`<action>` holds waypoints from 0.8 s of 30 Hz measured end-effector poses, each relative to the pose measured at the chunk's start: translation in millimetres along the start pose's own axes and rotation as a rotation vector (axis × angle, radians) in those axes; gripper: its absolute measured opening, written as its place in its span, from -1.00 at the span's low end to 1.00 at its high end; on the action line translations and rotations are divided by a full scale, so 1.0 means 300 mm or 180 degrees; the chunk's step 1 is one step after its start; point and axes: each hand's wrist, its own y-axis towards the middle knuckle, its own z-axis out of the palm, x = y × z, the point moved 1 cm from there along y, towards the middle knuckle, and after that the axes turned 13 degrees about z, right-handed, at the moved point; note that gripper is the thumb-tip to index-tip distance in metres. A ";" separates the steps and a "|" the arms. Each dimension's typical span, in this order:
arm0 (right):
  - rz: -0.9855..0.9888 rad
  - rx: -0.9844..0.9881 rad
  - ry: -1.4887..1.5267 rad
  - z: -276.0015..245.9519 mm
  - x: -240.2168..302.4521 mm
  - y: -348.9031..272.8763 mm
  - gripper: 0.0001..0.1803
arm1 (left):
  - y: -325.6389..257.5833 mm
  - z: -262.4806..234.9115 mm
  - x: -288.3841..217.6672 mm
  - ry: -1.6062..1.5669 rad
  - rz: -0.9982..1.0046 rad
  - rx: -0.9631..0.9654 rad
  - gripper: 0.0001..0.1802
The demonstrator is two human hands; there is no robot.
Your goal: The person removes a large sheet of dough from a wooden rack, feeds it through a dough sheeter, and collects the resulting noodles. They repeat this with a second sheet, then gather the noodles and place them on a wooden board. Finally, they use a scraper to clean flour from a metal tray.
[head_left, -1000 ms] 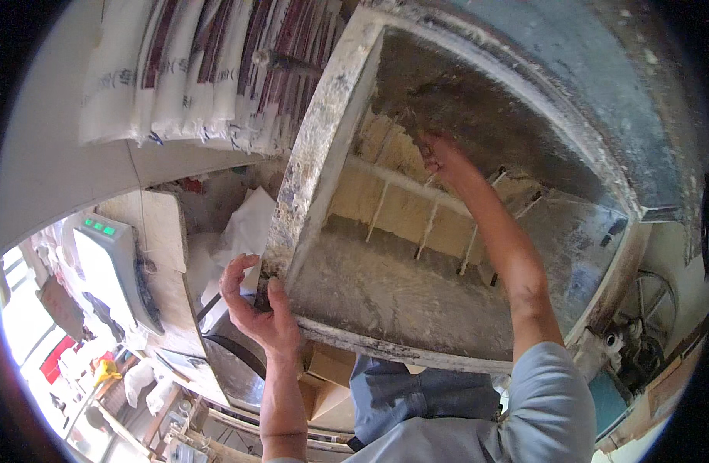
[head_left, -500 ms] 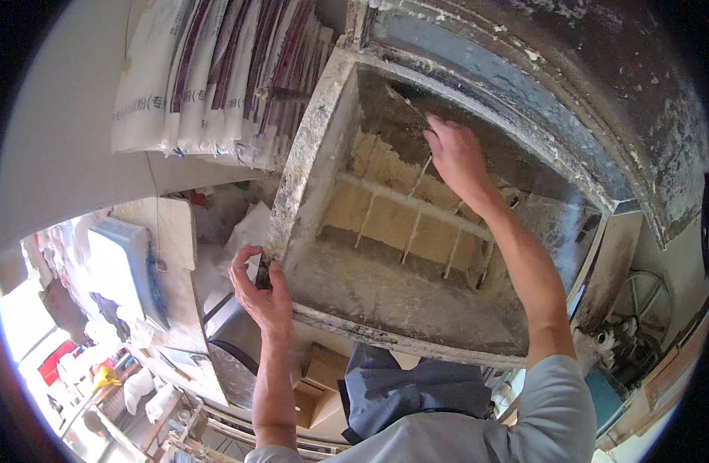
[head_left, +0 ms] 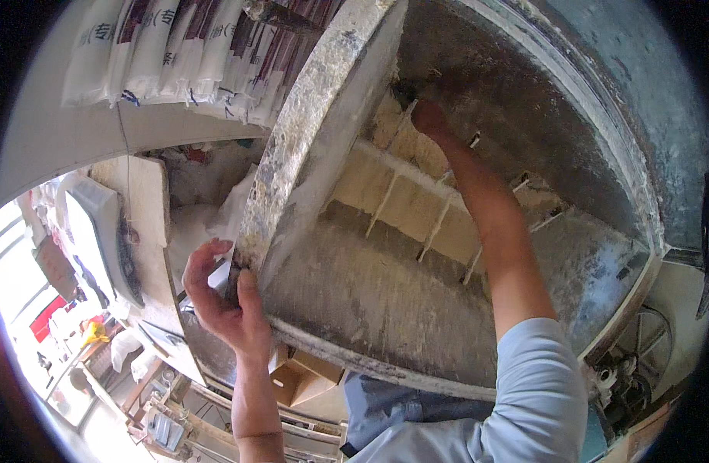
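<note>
A deep, worn hopper with grimy walls fills the middle of the view. At its near left corner my left hand is hooked around the rim, thumb on one side and bent fingers on the other. My right hand reaches down inside, close to the far left wall. In deep shadow, its closed fingers are partly hidden. A dark end of a thin tool shows just beyond them; its kind is unclear. Below that hand, thin rods and a crossbar span pale yellowish powder.
White and maroon printed sacks hang or stack at the far left. A pale board stands left of the hopper. Cardboard boxes lie below its near edge. At the right is a spoked wheel.
My right hand has gone deeper into the hopper, down toward the far left corner, with the thin tool. My view has come nearer the hopper. My left hand stays on the corner.
</note>
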 end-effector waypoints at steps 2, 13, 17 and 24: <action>-0.0123 -0.0210 -0.0194 -0.052 0.006 -0.045 -0.79 | 0.016 -0.004 -0.010 0.0200 0.0059 0.0118 -0.50; 0.1595 0.1642 0.1820 -0.986 -0.133 -1.106 -0.57 | 0.020 -0.024 0.032 0.0346 0.0275 0.0274 -0.59; 0.1431 0.2602 0.1973 -1.222 -0.197 -1.501 -0.31 | 0.021 -0.013 0.020 0.0425 0.0200 0.0203 -0.64; 0.0290 0.4426 0.1604 -1.260 -0.336 -1.816 -0.42 | 0.024 -0.005 0.010 0.0737 0.0145 0.0013 -0.66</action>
